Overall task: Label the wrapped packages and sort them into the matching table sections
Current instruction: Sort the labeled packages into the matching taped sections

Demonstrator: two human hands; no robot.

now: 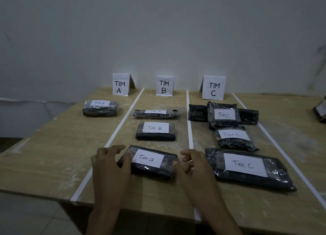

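Closely, left hand [109,166] and right hand [193,166] flank B package [149,161], beside C package [247,166].

We are in a bare, makeshift sorting room.
At 12 o'clock a plain, scuffed wall [158,32] rises behind a wood-grain table [53,155], which white tape strips [122,122] cut into lanes. Folded paper signs stand at the lane heads, reading TIM A [120,84], TIM B [164,86] and TIM C [213,87]. In the lanes we see dark wrapped packages [155,131] with handwritten paper labels. Pale floor tiles [26,217] show at 8 o'clock.
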